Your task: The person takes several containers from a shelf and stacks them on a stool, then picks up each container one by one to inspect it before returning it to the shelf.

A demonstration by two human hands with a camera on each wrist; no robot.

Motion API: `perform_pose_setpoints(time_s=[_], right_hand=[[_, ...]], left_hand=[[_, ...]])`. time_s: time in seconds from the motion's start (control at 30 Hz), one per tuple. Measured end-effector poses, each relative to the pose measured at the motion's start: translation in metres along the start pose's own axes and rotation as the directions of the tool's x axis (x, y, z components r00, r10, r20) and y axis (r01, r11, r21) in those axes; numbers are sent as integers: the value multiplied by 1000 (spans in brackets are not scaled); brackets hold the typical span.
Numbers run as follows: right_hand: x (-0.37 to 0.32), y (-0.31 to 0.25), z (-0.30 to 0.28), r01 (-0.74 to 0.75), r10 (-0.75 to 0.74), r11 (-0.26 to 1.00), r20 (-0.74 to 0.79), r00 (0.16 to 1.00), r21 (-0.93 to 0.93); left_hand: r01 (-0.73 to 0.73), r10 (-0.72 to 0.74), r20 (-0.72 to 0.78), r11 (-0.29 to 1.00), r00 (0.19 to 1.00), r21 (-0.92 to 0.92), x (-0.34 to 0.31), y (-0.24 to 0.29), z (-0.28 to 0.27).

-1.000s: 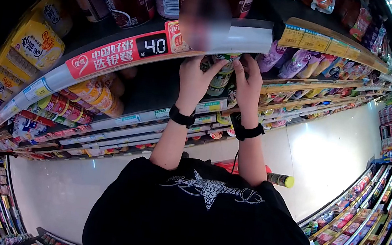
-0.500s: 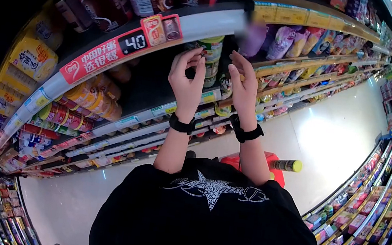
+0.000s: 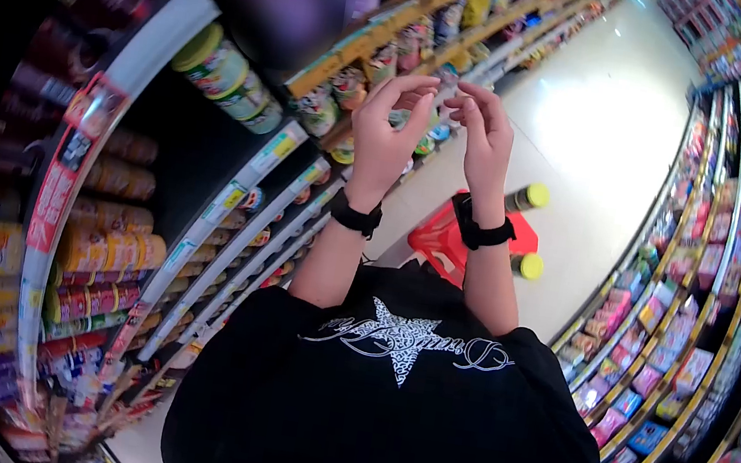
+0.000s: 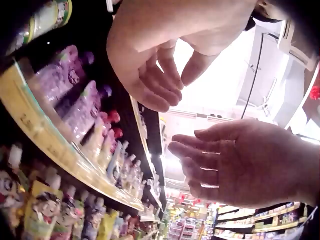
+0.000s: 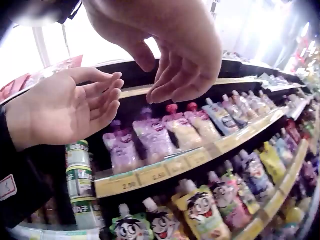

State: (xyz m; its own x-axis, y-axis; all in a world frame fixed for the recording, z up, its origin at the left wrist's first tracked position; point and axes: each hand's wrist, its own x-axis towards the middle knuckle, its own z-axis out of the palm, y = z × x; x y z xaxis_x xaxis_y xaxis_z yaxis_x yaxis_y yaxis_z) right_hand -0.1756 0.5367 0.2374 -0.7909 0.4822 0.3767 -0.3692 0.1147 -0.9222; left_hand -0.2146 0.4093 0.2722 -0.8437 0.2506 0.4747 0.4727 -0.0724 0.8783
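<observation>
In the head view my left hand (image 3: 383, 139) and right hand (image 3: 484, 148) are raised side by side in front of the shelves, fingers loosely bent and nothing held. The left wrist view has the left hand (image 4: 165, 60) above and the right hand (image 4: 245, 165) below, palms facing with air between them. A stack of green-labelled cans (image 3: 226, 79) with a yellow-green top stands on the shelf, left of both hands. Beyond the fingers, purple spouted pouches (image 5: 155, 137) line a shelf in the right wrist view.
Below my right forearm is a red basket (image 3: 440, 241), with yellow-lidded jars (image 3: 527, 197) around it. A curved shelf edge (image 3: 49, 224) with a red price sign runs down the left. Pale floor (image 3: 606, 104) separates it from stocked shelves (image 3: 692, 305) on the right.
Both hands have come away from the green can stack, which stays on the shelf. My view has turned right, so the shelves shift left and more of the red basket shows.
</observation>
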Motion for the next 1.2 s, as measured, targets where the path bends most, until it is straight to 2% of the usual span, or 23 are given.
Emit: perform_pose_setpoints(time_s=[0.2,0.33,0.4,0.53,0.67,0.73,0.77,0.8,0.9,1.0,1.03,1.1,1.2], right_hand=[[-25,3,-84,-101,86,993,-239,967,-54],[-53,37,-140,-253,225,967,-352,908,-35],[-72,62,-166,-347,308,938,-414,857,-19],[-121,122,-210,-555,429,828,-545,721,-82],[-182,202,-237,-786,630,609,-535,563,-111],[-214,236,-239,-815,673,561,-493,551,-144],[-225,246,-237,-829,697,535,-470,541,-161],[-223,234,-235,-868,758,441,-423,496,-229],[-242,254,-227,-899,835,436,-353,422,-45],[-253,269,-217,-828,809,547,-331,485,123],[-254,271,-215,-794,796,581,-328,509,178],[-251,270,-218,-812,793,572,-331,512,113],[-246,269,-219,-796,760,603,-338,555,48]], left_hand=[[69,-59,222,997,973,-36,-19,-20,83],[178,-176,408,984,896,34,-45,-55,136],[261,-275,486,960,830,97,-63,-77,159],[351,-425,572,905,702,242,-121,-164,192],[537,-634,583,762,508,361,-186,-242,199],[546,-718,560,688,413,478,-215,-275,193],[546,-758,541,644,363,536,-232,-295,188],[564,-771,562,618,300,548,-241,-308,184],[520,-764,560,636,320,570,-262,-317,179],[643,-734,648,599,204,477,-261,-310,181],[658,-731,653,593,198,464,-259,-306,183],[684,-723,664,584,192,437,-259,-302,186],[574,-695,640,685,327,449,-273,-315,184]])
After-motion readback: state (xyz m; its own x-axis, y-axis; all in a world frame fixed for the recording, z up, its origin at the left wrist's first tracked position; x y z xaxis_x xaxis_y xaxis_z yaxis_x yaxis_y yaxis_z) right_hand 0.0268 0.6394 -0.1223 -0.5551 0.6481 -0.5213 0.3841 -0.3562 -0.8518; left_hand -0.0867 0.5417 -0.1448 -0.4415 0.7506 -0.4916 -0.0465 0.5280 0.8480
